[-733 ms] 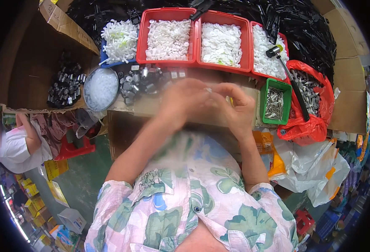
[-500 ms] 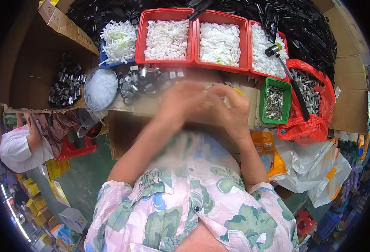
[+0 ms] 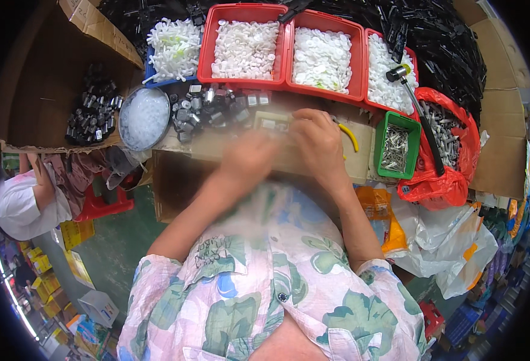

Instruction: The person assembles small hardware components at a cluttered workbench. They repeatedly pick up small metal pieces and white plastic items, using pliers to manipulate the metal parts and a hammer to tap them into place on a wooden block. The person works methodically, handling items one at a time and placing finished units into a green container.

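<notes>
Your L hand is a blur at the near edge of the tan worktop; can't tell if it's gripping or empty. Your R hand has its fingers bent by the R end of the cream block; can't tell if it's holding anything. Block's on the worktop, near the blk/silver parts. Curved yellow handle lies just R of your R hand; green tray w/ metal pins is farther R.

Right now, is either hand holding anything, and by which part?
Cannot tell: the left hand is blurred; no held thing shows clearly at the right hand.
</notes>
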A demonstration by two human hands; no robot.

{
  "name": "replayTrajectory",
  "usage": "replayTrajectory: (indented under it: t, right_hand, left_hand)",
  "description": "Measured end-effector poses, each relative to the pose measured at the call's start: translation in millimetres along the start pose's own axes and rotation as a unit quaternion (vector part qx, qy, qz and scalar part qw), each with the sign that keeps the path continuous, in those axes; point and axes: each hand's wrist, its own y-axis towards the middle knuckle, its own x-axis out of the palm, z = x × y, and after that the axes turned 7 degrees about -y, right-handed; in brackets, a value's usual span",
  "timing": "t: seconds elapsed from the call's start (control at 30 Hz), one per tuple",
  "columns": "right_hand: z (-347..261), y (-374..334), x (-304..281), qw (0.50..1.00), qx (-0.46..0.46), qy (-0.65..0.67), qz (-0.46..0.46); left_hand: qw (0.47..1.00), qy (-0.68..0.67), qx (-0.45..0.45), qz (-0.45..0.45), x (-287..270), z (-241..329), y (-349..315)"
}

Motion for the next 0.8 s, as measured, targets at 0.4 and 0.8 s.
replayTrajectory:
  t: [0.4,0.8]
  right_hand:
    - [0.9,1.0,-0.9,0.999,-0.001,-0.023,-0.025]
    - [23.5,-17.0,-90.1,0.982,0.14,-0.103,0.073]
  left_hand:
    - [0.99,0.103,0.057,-0.083,4.0,-10.5,-2.1]
    - [0.994,0.001,-0.002,-0.112,-17.8,3.7,29.1]
